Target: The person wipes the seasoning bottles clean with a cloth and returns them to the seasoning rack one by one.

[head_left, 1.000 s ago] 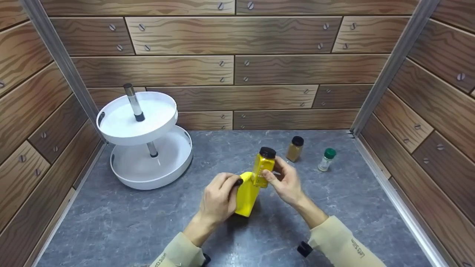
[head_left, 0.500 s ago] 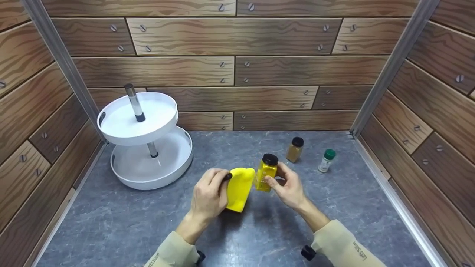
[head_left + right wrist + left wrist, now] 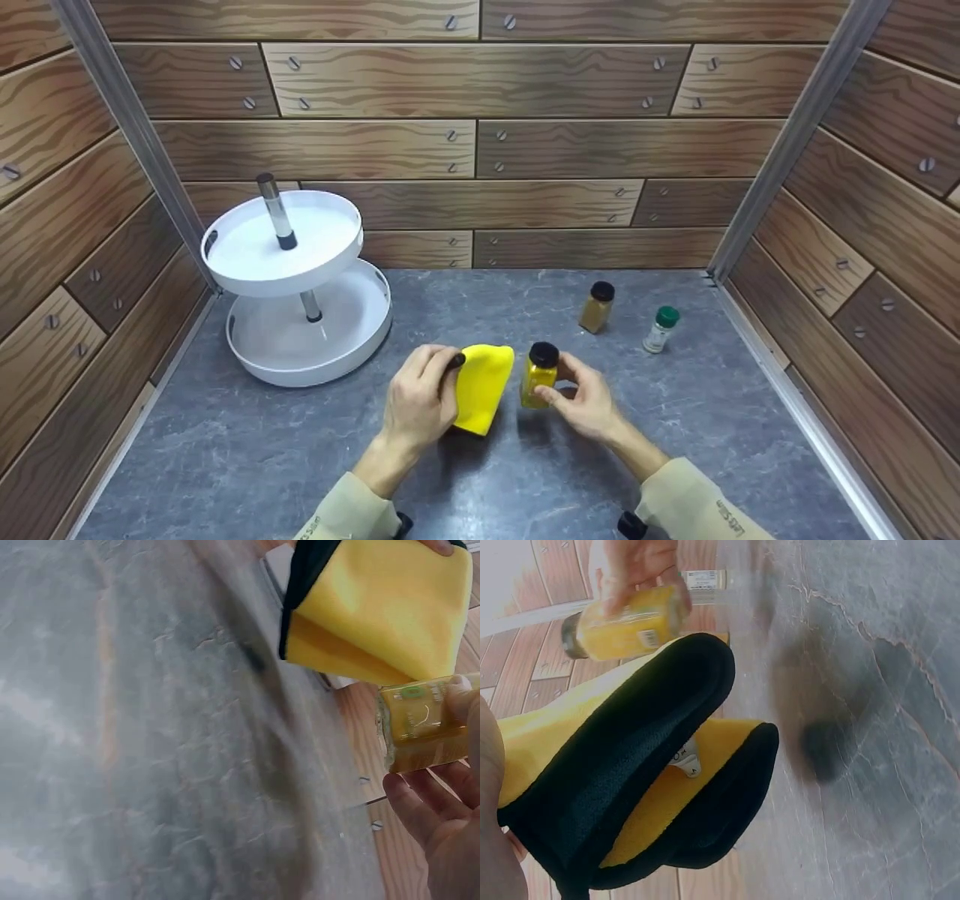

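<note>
My left hand (image 3: 420, 401) grips a folded yellow cloth with dark edging (image 3: 481, 386), raised off the tabletop. In the left wrist view the cloth's dark underside and a small white tag (image 3: 686, 760) show. Just right of the cloth, my right hand (image 3: 589, 397) holds a spice jar (image 3: 538, 382) upright between thumb and fingers. The jar has a black lid and yellow contents, and its clear flat bottom (image 3: 384, 731) shows in the right wrist view. A narrow gap separates jar and cloth in the head view.
A two-tier white round tray stand (image 3: 300, 352) stands at the back left. Toward the back right are a brown spice jar with a black lid (image 3: 596, 309) and a small green-capped bottle (image 3: 660, 330). Wood-patterned walls (image 3: 480, 150) enclose the grey marbled tabletop (image 3: 300, 450).
The cloth has moved left, away from the jar it overlapped a second ago. My right hand has lowered the yellow jar toward the tabletop.
</note>
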`<state>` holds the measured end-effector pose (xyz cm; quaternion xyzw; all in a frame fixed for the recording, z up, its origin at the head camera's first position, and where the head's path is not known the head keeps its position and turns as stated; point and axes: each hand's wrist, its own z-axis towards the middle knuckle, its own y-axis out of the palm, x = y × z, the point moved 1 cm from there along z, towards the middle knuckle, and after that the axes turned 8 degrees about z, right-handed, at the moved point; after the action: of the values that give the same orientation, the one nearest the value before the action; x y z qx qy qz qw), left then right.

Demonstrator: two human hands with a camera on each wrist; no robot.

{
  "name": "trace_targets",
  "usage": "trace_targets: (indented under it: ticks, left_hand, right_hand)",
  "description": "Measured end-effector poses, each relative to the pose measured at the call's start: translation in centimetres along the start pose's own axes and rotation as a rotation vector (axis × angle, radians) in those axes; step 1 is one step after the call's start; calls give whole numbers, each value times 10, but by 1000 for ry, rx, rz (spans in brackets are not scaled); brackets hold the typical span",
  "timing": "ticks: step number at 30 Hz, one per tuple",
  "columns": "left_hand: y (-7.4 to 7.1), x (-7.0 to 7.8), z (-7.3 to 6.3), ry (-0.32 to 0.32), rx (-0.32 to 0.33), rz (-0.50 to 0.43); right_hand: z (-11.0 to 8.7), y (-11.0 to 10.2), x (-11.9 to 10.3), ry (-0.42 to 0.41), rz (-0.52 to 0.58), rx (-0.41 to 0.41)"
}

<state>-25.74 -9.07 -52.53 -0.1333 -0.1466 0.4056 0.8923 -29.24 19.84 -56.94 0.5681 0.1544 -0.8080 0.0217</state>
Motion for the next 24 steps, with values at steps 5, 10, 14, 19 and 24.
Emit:
trace_targets:
  ticks: [5, 10, 14, 19, 24]
  left_hand:
    - [0, 0, -1, -10, -7, 2]
    - [1, -1, -2, -10, -7, 0]
    - [2, -2, -2, -6, -4, 4]
    - [3, -4, -3, -10, -9, 11]
    - [5, -4, -4, -1, -10, 24]
  right_hand:
    - [-6, 0, 11, 22, -50, -64]
    - [-11, -2, 19, 66, -124, -77]
    - [-15, -2, 24, 79, -164, -80]
    - [-18, -2, 27, 80, -186, -101]
    - [-21, -1, 29, 45, -211, -118]
